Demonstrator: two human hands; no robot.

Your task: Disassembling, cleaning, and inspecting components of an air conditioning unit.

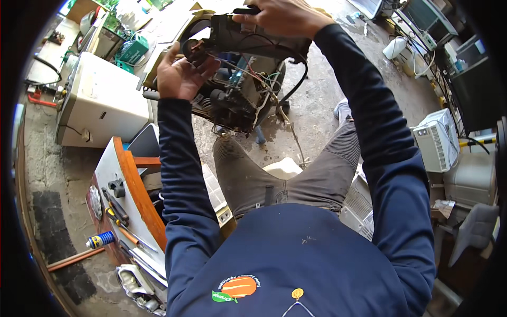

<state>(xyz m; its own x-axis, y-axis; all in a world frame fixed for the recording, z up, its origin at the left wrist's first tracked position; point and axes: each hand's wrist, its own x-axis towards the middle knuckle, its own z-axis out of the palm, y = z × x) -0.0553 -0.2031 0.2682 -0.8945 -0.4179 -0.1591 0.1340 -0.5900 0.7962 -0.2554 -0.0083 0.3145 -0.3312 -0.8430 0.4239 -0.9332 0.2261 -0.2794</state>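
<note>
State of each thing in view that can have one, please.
Appliance: open, inner wiring exposed
Left hand: fingers curled at the appliance, grip unclear
Right hand: at the dark housing's upper edge, grip unclear
Cord: hanging from the appliance
Hand tools: lying on the white tabletop
White box-shaped unit: casing on

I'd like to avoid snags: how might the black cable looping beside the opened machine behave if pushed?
The black cable would probably bend easily, since it already hangs in a smooth curve. It may spring back a little, as the bend looks wide and rounded. Being thin beside the opened machine, it is likely light.
</note>
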